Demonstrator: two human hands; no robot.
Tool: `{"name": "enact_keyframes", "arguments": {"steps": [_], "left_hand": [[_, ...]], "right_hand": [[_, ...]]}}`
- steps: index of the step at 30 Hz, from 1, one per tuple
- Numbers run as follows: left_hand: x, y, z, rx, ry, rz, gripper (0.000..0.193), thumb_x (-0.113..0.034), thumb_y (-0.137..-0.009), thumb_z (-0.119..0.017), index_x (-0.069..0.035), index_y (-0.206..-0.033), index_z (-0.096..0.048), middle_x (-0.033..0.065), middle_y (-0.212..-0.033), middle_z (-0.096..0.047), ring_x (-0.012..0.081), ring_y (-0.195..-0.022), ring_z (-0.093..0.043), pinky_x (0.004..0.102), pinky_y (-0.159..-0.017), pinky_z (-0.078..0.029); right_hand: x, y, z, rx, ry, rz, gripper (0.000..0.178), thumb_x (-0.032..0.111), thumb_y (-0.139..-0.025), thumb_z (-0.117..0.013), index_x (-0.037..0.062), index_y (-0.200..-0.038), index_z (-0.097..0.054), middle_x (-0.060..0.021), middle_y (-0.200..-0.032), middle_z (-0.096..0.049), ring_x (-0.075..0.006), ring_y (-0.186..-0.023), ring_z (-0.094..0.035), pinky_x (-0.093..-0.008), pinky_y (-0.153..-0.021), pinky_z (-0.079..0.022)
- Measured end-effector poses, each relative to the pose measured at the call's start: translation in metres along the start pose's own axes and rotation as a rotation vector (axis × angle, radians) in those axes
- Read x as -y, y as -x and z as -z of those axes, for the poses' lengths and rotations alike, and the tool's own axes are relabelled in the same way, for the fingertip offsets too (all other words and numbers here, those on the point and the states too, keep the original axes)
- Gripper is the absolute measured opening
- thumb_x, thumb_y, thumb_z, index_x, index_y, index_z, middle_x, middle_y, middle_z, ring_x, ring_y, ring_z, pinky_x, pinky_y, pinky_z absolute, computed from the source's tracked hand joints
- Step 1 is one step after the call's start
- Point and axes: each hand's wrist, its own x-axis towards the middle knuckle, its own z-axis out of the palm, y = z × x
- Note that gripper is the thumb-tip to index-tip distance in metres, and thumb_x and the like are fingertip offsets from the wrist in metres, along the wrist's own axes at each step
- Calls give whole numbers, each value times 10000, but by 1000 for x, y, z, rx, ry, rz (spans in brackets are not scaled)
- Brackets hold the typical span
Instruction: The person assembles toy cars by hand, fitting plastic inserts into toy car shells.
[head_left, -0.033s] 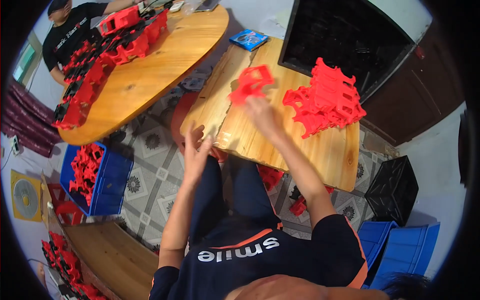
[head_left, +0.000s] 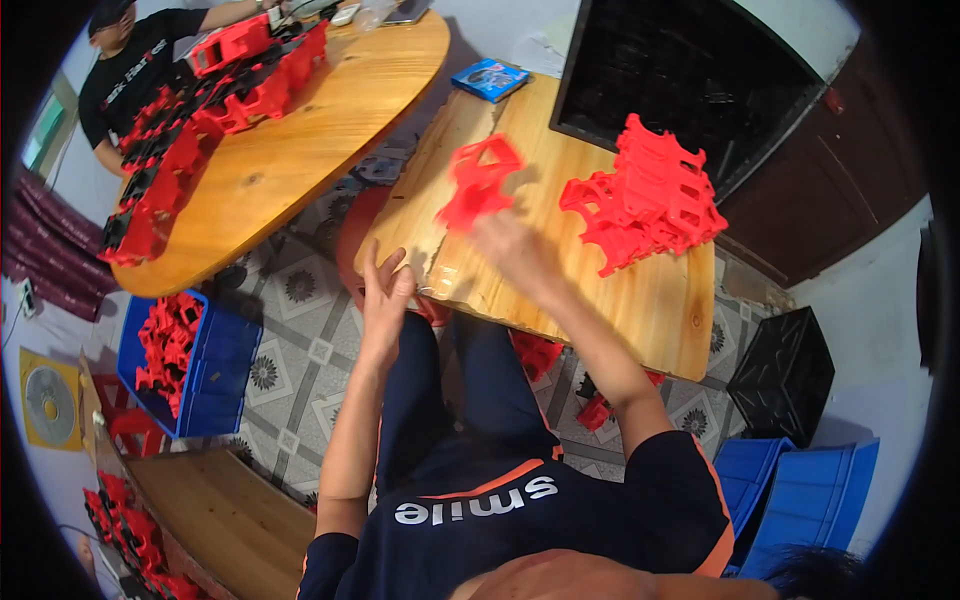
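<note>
My right hand (head_left: 512, 252) grips the near end of a red plastic frame part (head_left: 480, 188) and holds it over the wooden table (head_left: 430, 205). Both the hand and the part are smeared by motion, and its fingers are partly hidden. At the table's near left edge is my left hand (head_left: 387, 298), fingers apart and nothing in them. A pile of similar red plastic frame parts (head_left: 655, 195) lies to the right of my right hand, some stacked on others.
A dark screen (head_left: 690, 80) stands behind the table, near a small blue packet (head_left: 490, 78). Farther left, a person (head_left: 140, 75) sits at an oval table (head_left: 300, 150) bearing rows of red and black parts. A blue bin (head_left: 225, 360) holds red parts; a black crate (head_left: 785, 375) stands right.
My right hand has moved a little left and toward me, carrying the red plastic frame part along. My left hand has hardly moved.
</note>
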Motion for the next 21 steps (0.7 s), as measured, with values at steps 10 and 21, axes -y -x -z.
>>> {"name": "enact_keyframes", "arguments": {"steps": [10, 21], "left_hand": [[7, -27, -40, 199, 532, 369, 845, -157, -879, -690, -139, -1527, -148, 166, -1374, -471, 282, -1210, -540, 431, -982, -489], [54, -22, -50, 259, 600, 148, 1040, -424, -835, -734, -158, -1535, -13, 99, -1519, -285, 240, -1378, -336, 421, -1122, -315]], "right_hand": [[-101, -63, 104, -213, -296, -42, 163, 174, -841, -701, 43, -937, -704, -66, -904, -697, -231, -819, -675, -302, -713, -541], [-545, -143, 160, -94, 323, -498, 508, 391, -882, -606, 48, -1256, -608, -221, -1222, -614, -359, -1179, -562, -419, -1002, -434]]}}
